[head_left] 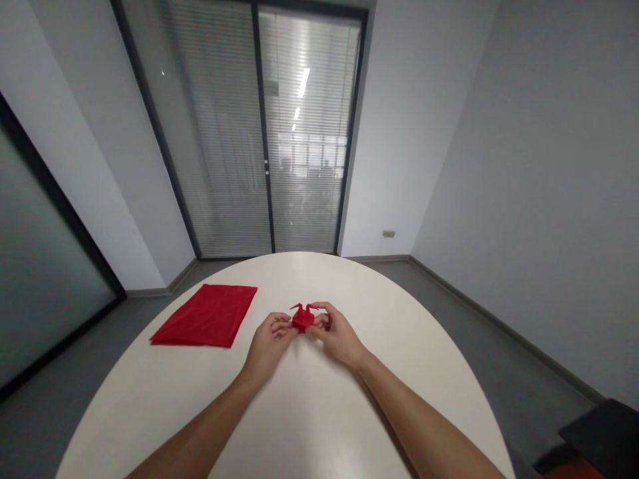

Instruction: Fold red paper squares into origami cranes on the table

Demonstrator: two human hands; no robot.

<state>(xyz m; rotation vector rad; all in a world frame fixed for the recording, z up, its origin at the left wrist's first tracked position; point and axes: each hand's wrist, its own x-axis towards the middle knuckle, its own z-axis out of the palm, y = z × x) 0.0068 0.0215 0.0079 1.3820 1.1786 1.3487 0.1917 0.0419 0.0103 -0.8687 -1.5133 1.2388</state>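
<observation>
Between my two hands is a small red folded-paper figure (303, 320), with two thin bent points sticking up and outward from its top. My left hand (272, 339) pinches its left side with thumb and fingers. On the right side, my right hand (337, 332) grips it, the thumb at the lower edge and the index finger near the right-hand point. The fingers hide parts of both sides. The figure is held low over the white round table (319, 412); whether it touches the surface I cannot tell.
A flat red sheet stack (204, 316), paper or cloth, lies on the table to the left of my hands. Beyond the table's far edge is a glass partition with blinds (304, 199). A dark chair-like object (604, 439) stands at the lower right.
</observation>
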